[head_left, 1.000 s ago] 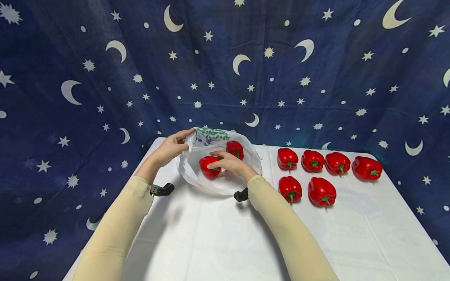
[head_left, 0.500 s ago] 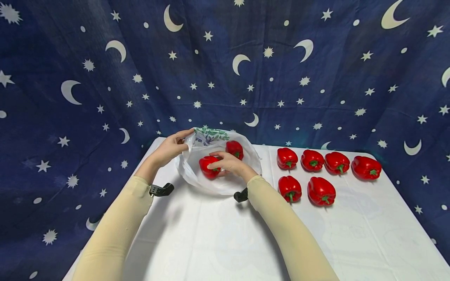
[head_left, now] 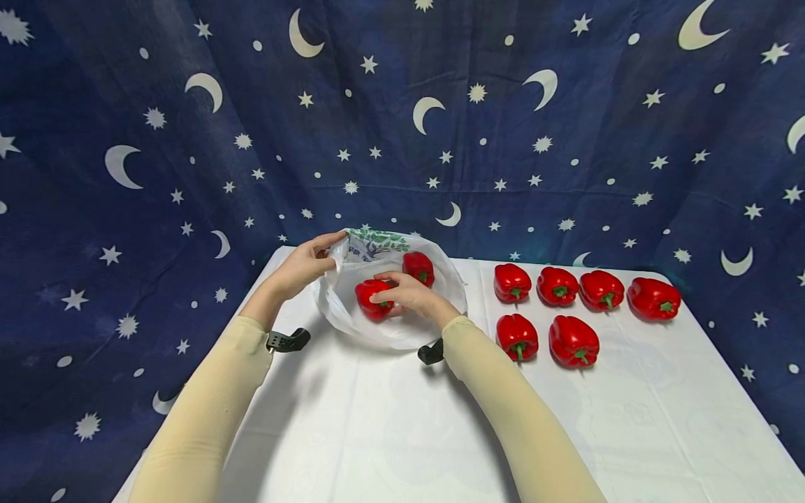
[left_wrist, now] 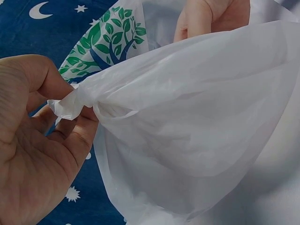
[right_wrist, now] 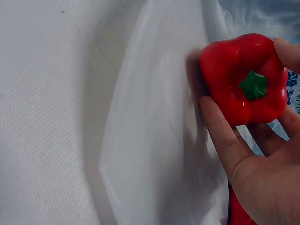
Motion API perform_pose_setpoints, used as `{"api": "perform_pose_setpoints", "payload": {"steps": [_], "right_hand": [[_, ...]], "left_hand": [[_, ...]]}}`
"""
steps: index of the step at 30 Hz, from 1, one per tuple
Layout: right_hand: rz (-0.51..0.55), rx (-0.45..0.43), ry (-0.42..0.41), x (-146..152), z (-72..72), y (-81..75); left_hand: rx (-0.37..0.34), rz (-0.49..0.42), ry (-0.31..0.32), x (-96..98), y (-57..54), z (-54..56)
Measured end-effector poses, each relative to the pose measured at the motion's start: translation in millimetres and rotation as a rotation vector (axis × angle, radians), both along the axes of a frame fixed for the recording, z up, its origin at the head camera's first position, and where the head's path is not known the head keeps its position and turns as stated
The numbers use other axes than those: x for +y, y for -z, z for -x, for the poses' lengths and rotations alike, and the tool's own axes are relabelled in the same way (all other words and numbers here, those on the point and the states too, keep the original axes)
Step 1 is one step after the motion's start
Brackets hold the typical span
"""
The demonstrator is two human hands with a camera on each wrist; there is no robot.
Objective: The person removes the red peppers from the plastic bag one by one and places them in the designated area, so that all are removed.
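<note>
A white plastic bag (head_left: 352, 318) with a green tree print lies with its mouth spread on the table. Its left rim is pinched by my left hand (head_left: 305, 265), and in the left wrist view the bunched plastic (left_wrist: 70, 104) sits between thumb and fingers. Inside the bag mouth, my right hand (head_left: 411, 292) holds a red bell pepper (head_left: 371, 302). The right wrist view has this bell pepper (right_wrist: 234, 79) with its green stem facing the camera, thumb and fingers on its sides. Another red bell pepper (head_left: 418, 267) is in the bag, just behind the right hand.
Two rows of red bell peppers stand right of the bag, several in the back row, including one at the far right (head_left: 654, 299), and two in front (head_left: 574, 341). A white cloth covers the table (head_left: 352, 433). Behind it hangs a dark blue curtain (head_left: 390, 126).
</note>
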State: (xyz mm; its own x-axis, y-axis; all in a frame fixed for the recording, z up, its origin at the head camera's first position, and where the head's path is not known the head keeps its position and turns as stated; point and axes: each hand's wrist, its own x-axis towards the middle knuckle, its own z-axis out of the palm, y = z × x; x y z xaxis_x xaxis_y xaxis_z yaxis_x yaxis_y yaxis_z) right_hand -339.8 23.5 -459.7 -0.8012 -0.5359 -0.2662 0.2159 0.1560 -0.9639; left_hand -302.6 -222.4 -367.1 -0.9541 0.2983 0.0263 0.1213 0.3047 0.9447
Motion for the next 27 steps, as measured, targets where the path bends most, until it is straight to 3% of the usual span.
{"api": "perform_pose_setpoints", "payload": {"steps": [4,11,27], "right_hand": [[-0.006,0.028,0.005,4,-2.3,-4.1],[-0.049,0.088,0.003,19,-8.5,-14.2],[0.001,0.103,-0.025,47,-29.2,-47.9]], "left_hand": [[-0.003,-0.023,0.011,1.1,-0.4,0.7],[-0.007,0.017,0.009,0.8,-1.7,2.0],[-0.019,0.02,0.021,-2.0,-0.8,-1.7]]}}
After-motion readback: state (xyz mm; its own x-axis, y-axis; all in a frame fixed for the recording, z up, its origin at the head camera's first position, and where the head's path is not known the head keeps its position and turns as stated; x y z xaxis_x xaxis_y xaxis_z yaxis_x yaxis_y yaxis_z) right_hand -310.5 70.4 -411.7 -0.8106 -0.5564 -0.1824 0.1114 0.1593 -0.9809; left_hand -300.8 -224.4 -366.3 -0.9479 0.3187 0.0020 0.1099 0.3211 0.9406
